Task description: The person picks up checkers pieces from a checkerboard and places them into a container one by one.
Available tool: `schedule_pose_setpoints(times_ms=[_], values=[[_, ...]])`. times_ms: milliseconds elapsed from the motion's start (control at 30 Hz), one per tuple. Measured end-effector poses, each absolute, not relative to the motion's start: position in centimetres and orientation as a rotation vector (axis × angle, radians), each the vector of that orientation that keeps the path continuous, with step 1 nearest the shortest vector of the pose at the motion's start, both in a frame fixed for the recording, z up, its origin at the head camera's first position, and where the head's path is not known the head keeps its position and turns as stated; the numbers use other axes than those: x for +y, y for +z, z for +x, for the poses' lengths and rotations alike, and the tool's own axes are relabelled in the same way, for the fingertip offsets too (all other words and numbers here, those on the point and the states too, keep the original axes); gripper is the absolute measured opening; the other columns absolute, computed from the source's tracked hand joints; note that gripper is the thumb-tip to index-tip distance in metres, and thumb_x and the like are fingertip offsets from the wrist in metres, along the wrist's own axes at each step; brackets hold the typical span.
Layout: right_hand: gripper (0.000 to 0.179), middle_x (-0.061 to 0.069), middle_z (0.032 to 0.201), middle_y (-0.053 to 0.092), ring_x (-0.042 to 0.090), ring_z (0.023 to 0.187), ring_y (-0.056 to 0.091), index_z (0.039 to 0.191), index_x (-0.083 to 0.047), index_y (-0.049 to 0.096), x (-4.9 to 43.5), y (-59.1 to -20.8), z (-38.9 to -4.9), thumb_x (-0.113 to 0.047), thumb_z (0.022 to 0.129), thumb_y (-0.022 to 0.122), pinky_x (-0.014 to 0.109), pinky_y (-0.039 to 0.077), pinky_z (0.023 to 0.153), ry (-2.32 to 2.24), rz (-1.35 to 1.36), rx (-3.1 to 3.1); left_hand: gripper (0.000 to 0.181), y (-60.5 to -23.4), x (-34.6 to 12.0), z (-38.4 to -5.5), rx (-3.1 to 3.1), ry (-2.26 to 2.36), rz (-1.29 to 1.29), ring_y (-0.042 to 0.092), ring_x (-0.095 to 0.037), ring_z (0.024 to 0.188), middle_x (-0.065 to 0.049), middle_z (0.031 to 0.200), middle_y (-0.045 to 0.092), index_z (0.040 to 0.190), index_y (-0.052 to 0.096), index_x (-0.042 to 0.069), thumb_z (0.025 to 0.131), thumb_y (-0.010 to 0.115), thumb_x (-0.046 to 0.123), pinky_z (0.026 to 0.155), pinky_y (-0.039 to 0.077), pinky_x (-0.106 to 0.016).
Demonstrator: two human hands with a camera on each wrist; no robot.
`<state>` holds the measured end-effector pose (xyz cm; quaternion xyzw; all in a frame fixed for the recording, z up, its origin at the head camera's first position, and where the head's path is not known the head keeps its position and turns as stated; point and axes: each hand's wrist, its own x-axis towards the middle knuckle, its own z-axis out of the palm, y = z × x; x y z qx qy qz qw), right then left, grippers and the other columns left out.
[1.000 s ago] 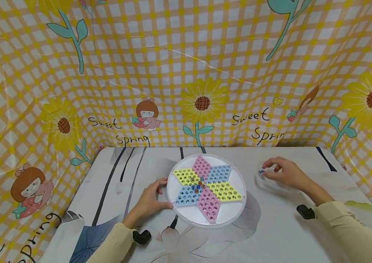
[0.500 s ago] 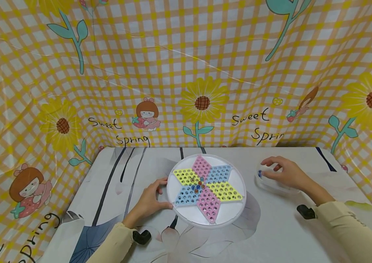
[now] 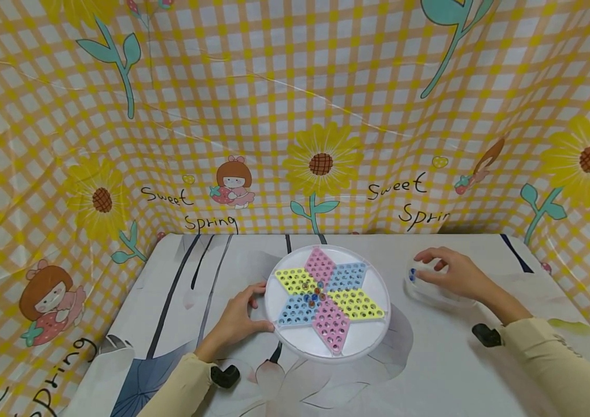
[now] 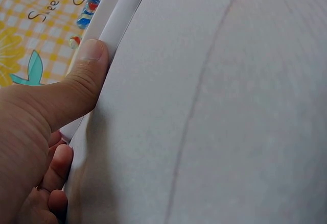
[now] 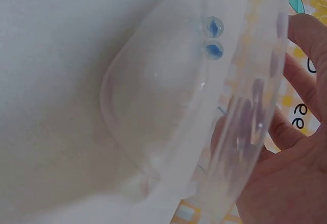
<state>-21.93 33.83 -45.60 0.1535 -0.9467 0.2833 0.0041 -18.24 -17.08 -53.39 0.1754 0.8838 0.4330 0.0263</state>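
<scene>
A round white Chinese checkers board (image 3: pixel 362 341) with a pink, yellow and blue star lies mid-table. Several glass marbles (image 3: pixel 314 296) sit in holes around its centre. My left hand (image 3: pixel 242 315) rests against the board's left rim, thumb and fingers spread along it; the left wrist view shows the thumb (image 4: pixel 84 76) lying along the edge. My right hand (image 3: pixel 451 275) is over a clear plastic container (image 3: pixel 443 295), a gap showing between thumb and index finger. Two blue marbles (image 5: pixel 213 39) lie at the container's left end, beside the thumb tip. The container wall blurs part of the hand.
The table (image 3: pixel 430 370) has a pale cloth with grey and dark floral print. Behind and at both sides hangs a yellow checked sheet (image 3: pixel 274 104) with sunflowers and cartoon figures. A black wrist device (image 3: pixel 225 376) sits at the left cuff, another at the right (image 3: pixel 486 335).
The blue marbles in the container have shifted slightly and now show one behind the other, apart from the right thumb tip. Both hands and the board stay almost in place.
</scene>
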Motion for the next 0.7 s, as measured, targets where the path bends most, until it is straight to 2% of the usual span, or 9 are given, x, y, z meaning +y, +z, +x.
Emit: schedule_pose_setpoints(times_ms=[500, 700], values=[[0.034, 0.018, 0.116, 0.068, 0.029, 0.093, 0.061, 0.120, -0.009, 0.069, 33.5, -43.8, -22.5, -0.027, 0.092, 0.079, 0.036, 0.051, 0.072, 0.818, 0.528, -2.944, 0.086, -53.1, -17.1, -18.1, 2.717, 1.333, 0.519, 0.047, -0.016, 0.097, 0.002, 0.149, 0.054, 0.143, 0.053, 0.011, 0.070, 0.096, 0.025, 0.085, 0.037, -0.031], [0.034, 0.016, 0.115, 0.068, 0.031, 0.094, 0.061, 0.119, -0.010, 0.070, 33.1, -43.0, -22.7, -0.027, 0.092, 0.079, 0.034, 0.051, 0.070, 0.816, 0.547, -2.932, 0.084, -53.3, -17.2, -18.2, 2.732, 1.346, 0.586, 0.048, -0.017, 0.095, -0.003, 0.149, 0.055, 0.141, 0.054, 0.007, 0.070, 0.096, 0.024, 0.084, 0.038, -0.031]])
